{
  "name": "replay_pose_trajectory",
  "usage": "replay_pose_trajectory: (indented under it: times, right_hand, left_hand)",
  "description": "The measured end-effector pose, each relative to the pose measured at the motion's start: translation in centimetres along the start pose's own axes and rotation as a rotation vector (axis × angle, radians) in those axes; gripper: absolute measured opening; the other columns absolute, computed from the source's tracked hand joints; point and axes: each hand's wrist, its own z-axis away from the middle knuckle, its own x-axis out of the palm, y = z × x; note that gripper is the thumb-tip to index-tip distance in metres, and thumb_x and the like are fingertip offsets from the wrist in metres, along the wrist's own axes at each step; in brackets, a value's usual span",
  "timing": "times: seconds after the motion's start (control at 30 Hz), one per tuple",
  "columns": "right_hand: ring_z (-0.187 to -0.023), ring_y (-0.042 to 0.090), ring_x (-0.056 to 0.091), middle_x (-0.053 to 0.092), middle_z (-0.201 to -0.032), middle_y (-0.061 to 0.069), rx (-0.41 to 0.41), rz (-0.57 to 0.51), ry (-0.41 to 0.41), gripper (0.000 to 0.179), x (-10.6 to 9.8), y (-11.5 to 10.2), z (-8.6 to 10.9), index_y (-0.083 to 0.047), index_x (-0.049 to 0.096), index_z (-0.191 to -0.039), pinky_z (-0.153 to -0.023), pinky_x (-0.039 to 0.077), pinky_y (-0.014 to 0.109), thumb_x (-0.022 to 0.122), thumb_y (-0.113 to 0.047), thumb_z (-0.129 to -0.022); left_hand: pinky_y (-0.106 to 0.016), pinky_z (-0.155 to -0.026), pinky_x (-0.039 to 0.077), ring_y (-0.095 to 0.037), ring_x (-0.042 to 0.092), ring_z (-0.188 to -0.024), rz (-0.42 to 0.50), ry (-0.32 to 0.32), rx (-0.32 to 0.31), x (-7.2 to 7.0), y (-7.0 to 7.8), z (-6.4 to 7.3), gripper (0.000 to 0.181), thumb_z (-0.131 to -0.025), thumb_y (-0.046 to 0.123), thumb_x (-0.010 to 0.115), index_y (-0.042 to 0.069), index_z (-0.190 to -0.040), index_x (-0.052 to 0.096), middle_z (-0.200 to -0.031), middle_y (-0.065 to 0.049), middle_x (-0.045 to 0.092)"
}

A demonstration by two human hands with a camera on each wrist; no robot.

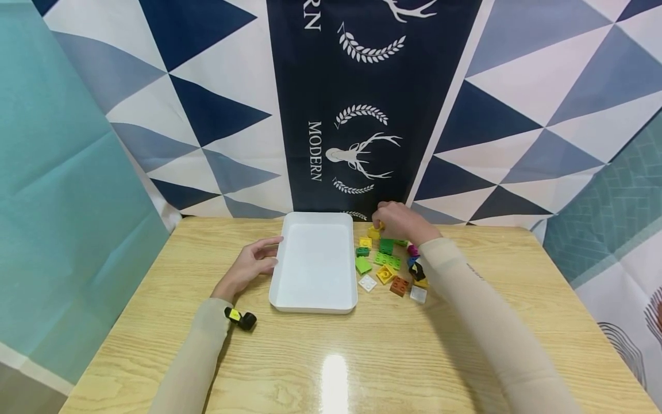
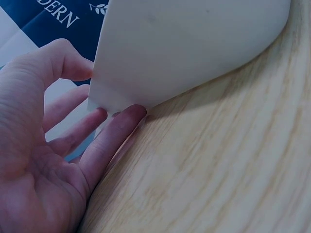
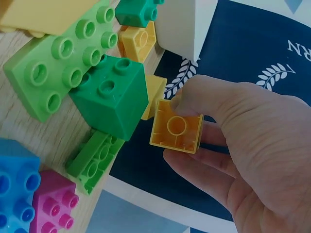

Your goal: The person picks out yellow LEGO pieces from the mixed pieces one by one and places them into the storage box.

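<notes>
In the head view, a shallow white tray point(image 1: 313, 310) lies on the table. My left hand point(image 1: 250, 263) is at its left side. The left wrist view shows the thumb and fingertips touching the tray's wall point(image 2: 184, 53), fingers loosely bent. At the back of a loose pile of toy building bricks is my right hand point(image 1: 400, 223). Between thumb and fingers it pinches a square yellow brick point(image 3: 176, 127), hollow underside facing the wrist camera. Close by stand a tall dark green brick point(image 3: 109, 97), a long light green brick point(image 3: 51, 73) and another yellow brick point(image 3: 154, 92).
Other bricks lie right of the tray, among them a white brick point(image 1: 367, 283), a brown brick point(image 1: 399, 286), a pink brick point(image 3: 53, 201) and a blue brick point(image 3: 17, 182). A patterned cloth point(image 1: 227, 103) hangs behind the wooden table point(image 1: 248, 368).
</notes>
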Motion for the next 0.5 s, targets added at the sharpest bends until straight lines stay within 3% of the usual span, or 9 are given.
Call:
replay_pose_trajectory:
  times: [0.4,0.5]
  right_hand:
    - [-0.095,0.027,0.067,0.077,-0.111,0.011,-0.026,-0.01,-0.015,0.018,-0.3,-1.5,-1.0,-0.009,0.087,-0.109,-0.096,0.066,0.048,0.083,-0.002,-0.093]
    - [-0.093,0.027,0.066,0.076,-0.107,0.01,-0.045,-0.005,-0.018,0.016,0.5,-0.9,-2.2,-0.012,0.087,-0.103,-0.093,0.066,0.046,0.082,-0.002,-0.093]
  left_hand:
    - [-0.025,-0.091,0.068,-0.012,0.069,-0.123,0.004,-0.001,0.0,-0.1,0.0,0.0,0.066,-0.106,0.0,0.063,-0.003,-0.17,0.045,-0.165,-0.041,0.051]
    - [-0.025,-0.091,0.068,-0.013,0.069,-0.123,-0.001,-0.001,-0.005,0.0,0.0,0.0,0.066,-0.106,0.0,0.064,-0.002,-0.17,0.045,-0.165,-0.04,0.051]
